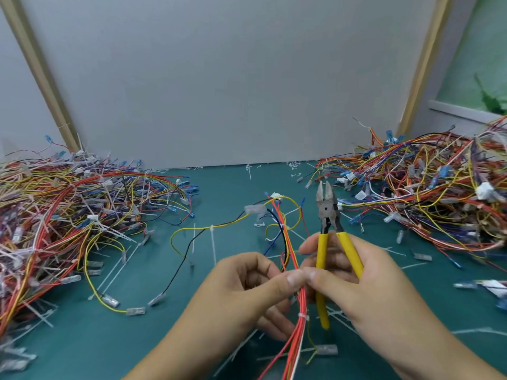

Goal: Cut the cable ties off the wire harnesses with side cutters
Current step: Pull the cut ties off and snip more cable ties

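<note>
The red wire harness [301,300] is being pinched steady by the left hand [247,286]; yellow-handled steel side cutters [327,215] are being gripped ready by the right hand [362,286].

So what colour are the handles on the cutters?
Yellow handles on the side cutters, seen in the head view.

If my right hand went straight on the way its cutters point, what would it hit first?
Probably tie scraps on the mat, then the grey board; the side cutters in the right hand point away past the right wire pile's edge. Depth is unclear.
</note>
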`<state>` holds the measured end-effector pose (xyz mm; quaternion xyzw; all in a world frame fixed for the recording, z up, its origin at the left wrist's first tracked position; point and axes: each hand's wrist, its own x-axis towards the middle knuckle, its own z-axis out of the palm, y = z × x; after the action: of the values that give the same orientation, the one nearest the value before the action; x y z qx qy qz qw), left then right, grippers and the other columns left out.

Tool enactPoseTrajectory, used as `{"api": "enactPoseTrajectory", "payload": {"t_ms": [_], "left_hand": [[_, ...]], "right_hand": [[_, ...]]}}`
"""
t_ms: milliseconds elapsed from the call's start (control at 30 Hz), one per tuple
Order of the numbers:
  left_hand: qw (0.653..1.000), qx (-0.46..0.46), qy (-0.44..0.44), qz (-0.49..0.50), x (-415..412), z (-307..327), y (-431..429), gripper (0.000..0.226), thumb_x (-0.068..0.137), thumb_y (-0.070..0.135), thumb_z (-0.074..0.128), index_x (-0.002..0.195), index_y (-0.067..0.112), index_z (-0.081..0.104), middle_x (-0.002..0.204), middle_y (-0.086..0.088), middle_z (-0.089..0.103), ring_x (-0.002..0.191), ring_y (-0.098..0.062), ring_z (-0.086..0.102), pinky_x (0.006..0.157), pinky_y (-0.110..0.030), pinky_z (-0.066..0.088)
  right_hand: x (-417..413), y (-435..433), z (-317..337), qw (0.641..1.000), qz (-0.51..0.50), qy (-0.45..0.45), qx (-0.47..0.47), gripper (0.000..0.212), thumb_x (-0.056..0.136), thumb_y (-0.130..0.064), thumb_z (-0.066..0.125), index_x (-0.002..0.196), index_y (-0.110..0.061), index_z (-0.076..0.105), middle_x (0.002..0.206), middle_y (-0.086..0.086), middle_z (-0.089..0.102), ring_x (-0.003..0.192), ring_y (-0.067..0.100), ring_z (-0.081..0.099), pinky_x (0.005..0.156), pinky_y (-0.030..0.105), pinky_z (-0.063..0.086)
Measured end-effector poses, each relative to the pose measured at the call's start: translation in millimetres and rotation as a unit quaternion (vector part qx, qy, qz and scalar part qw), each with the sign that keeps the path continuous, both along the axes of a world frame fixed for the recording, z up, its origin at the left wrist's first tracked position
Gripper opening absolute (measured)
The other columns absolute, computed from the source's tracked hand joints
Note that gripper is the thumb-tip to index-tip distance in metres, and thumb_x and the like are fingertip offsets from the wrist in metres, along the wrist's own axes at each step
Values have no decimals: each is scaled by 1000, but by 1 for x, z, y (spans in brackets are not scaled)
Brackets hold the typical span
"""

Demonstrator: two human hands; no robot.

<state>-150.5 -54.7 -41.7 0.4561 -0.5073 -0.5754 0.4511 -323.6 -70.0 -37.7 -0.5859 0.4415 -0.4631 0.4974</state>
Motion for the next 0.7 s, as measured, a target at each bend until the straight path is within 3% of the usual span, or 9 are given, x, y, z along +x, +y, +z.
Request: {"api": "enactPoseTrajectory", "payload": {"t_ms": [200, 300, 367, 500, 700], "left_hand": [[1000, 3, -22, -18, 5, 3, -1, 28, 77, 25, 81, 60, 10, 64, 54, -13, 60, 43, -21, 60, 42, -24, 49], [999, -7, -29, 16, 9, 2, -3, 20, 70, 22, 69, 52, 15, 66, 62, -23, 59, 49, -22, 63, 45, -24, 51], [999, -7, -17, 30, 11, 1, -4, 16, 69, 21, 66, 54, 15, 68, 68, -25, 61, 48, -21, 64, 49, -27, 53], [999, -6, 12, 50, 12, 0, -6, 14, 69, 19, 66, 56, 14, 67, 67, -10, 67, 49, -22, 63, 49, -27, 56], [998, -2, 25, 62, 15, -3, -11, 11, 69, 17, 67, 62, 9, 71, 62, -15, 64, 51, -22, 65, 48, -25, 54]], "right_hand": [[2, 2, -2, 1000, 13, 21, -7, 20, 84, -1, 69, 92, -19, 69, 79, 6, 74, 69, 21, 72, 67, 25, 59], [4, 3, -3, 999, 20, 32, -6, 19, 84, -3, 68, 93, -20, 68, 80, 6, 73, 70, 24, 72, 74, 33, 61], [3, 4, -4, 999, 23, 34, -5, 19, 84, -3, 68, 93, -20, 69, 80, 5, 73, 70, 24, 72, 72, 31, 61], [4, 4, -5, 999, 22, 38, -6, 18, 84, -4, 67, 91, -20, 69, 80, 5, 73, 69, 22, 72, 65, 22, 57], [4, 5, -3, 997, 27, 72, 6, 16, 84, -12, 67, 90, -27, 70, 86, 1, 75, 73, 17, 74, 71, 31, 61]]}}
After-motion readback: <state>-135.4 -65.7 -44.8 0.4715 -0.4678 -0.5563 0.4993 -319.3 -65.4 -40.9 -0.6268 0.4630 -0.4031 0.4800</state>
